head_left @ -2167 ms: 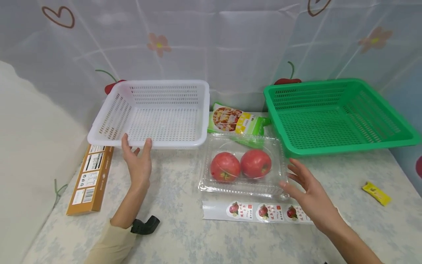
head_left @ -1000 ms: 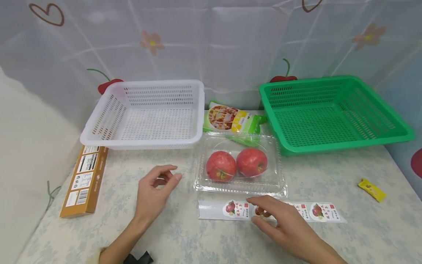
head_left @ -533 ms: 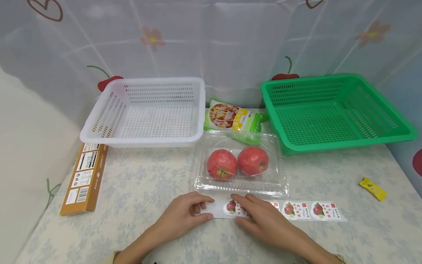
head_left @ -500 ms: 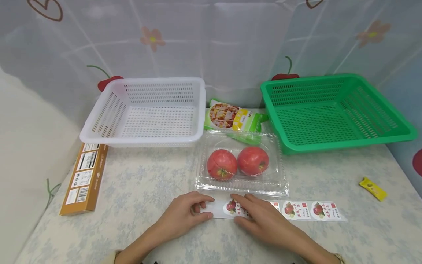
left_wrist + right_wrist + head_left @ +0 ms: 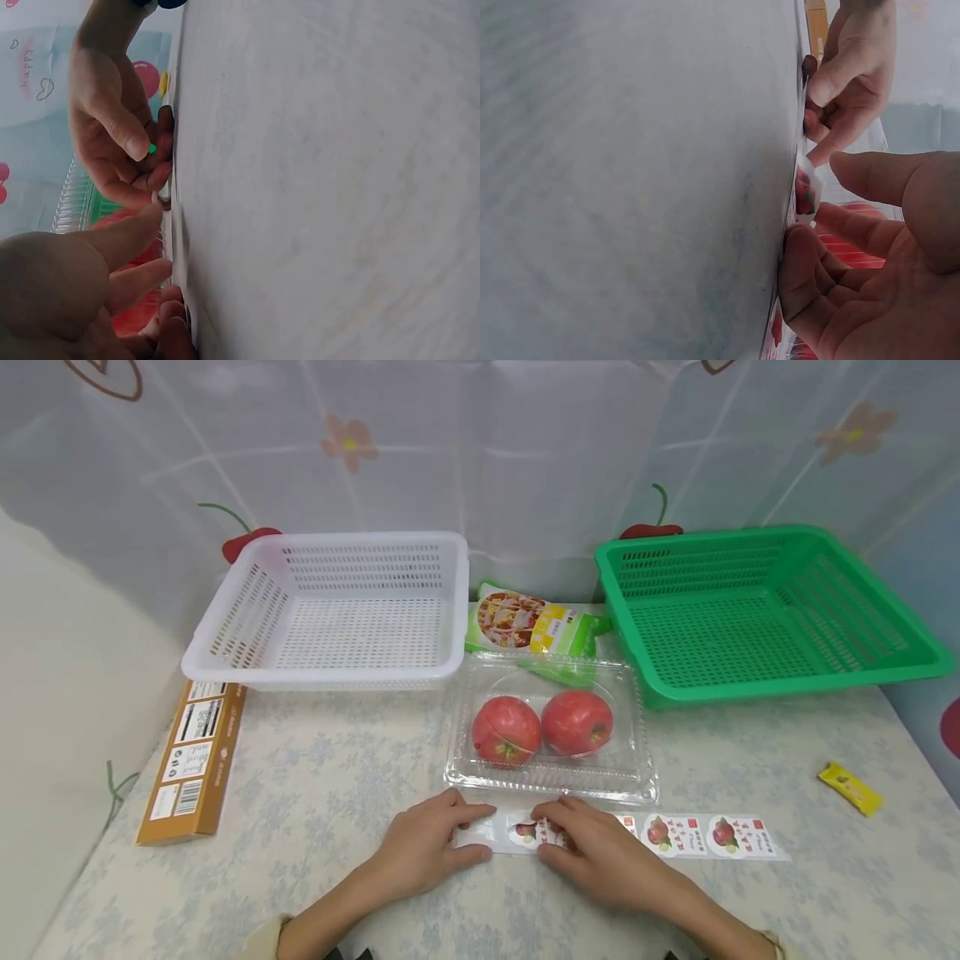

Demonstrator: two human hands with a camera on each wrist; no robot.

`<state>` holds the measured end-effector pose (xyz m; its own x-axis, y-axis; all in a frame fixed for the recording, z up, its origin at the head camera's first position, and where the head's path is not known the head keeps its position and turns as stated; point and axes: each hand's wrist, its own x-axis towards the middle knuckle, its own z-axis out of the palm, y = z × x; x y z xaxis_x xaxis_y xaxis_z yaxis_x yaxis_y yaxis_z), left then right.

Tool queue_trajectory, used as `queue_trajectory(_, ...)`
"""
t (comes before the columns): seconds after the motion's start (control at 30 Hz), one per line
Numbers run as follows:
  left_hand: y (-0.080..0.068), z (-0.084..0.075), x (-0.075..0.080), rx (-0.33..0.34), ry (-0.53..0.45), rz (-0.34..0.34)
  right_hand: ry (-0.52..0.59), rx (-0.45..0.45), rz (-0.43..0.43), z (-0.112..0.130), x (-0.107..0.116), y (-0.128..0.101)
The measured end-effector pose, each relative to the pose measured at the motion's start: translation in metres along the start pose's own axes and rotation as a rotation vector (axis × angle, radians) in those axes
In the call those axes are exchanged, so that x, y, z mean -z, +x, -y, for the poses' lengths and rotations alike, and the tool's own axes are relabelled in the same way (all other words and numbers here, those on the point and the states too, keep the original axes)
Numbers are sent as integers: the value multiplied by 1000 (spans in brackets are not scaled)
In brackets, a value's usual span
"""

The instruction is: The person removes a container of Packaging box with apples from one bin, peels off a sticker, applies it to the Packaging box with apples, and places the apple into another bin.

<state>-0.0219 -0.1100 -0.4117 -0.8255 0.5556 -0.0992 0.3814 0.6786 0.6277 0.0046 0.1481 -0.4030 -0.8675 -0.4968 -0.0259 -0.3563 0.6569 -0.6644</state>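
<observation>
Both forearms are bare almost to the elbow. The left hand (image 5: 420, 852) and the right hand (image 5: 600, 852) wear no rings or gloves. A pale cream sleeve (image 5: 258, 943) ends the left arm at the frame's bottom edge; a cream cuff (image 5: 772, 943) shows at the right. Fingernails are short and unpainted.

L hand (image 5: 422, 852) & R hand (image 5: 600, 856) low, side by side, fingers curled, fingertips pinching, forearms angled inward
</observation>
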Motion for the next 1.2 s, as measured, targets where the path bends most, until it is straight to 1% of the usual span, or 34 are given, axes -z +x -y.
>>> queue_trajectory(0.17,1,0,-1,-1,4,-18,39,9,-17,-2,1,0)
queue_trajectory(0.33,2,0,-1,-7,31,-11,-1,-14,-3,-1,0,2)
queue_trajectory(0.43,2,0,0,-13,44,-5,-31,-11,-5,-1,0,3)
queue_trajectory(0.67,3,-1,1,-14,52,8,-70,46,-75,1,-3,3)
queue_trajectory(0.77,3,-1,1,-13,53,13,-82,27,-79,1,-3,2)
queue_trajectory(0.87,3,0,1,-16,55,17,-104,-7,-66,2,-4,3)
queue_trajectory(1.0,4,0,2,-16,58,22,-110,-22,-47,2,-4,4)
queue_trajectory(1.2,4,1,1,-13,57,22,-75,-23,-93,1,-3,7)
